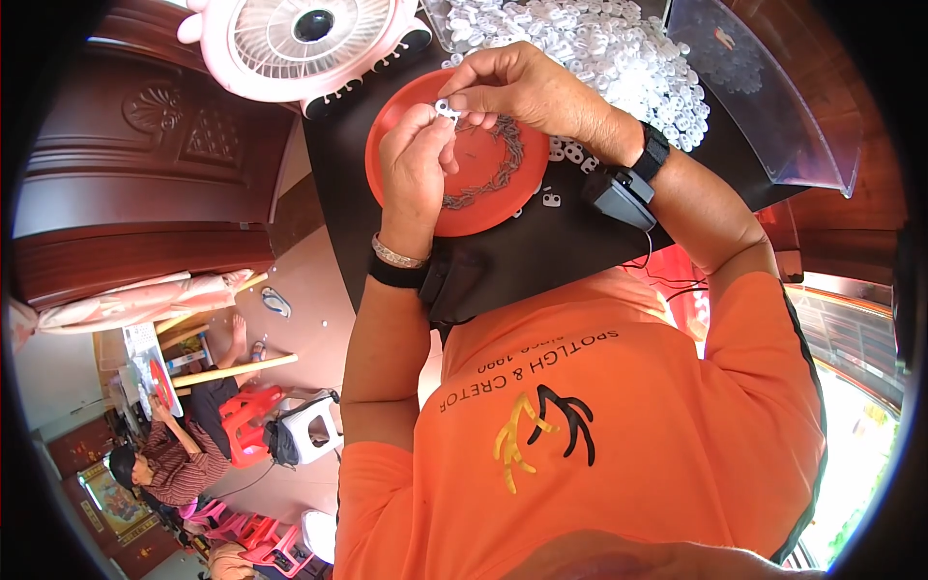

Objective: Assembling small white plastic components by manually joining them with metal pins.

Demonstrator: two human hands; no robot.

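A small white plastic piece with holes (446, 109) is pinched between the thumb and fingers of my left hand (414, 166), above a red round plate (530, 184). My right hand (527, 92) has its fingertips closed at the same piece, from the right. Whether those fingers also hold a tiny part, I cannot make out. In the plate lies a curved band of small grey metal parts, probably screws (505, 159). Several loose white pieces lie beside the plate, one of them (551, 200) near the table's front edge. Both wrists wear dark straps.
A large heap of similar white pieces (619, 68) covers the back of the black table (377, 251), by a clear plastic panel (812, 174). A pink-rimmed fan (309, 43) stands at the back left. Farther left, another person (184, 454) sits at a small table near red stools (249, 420).
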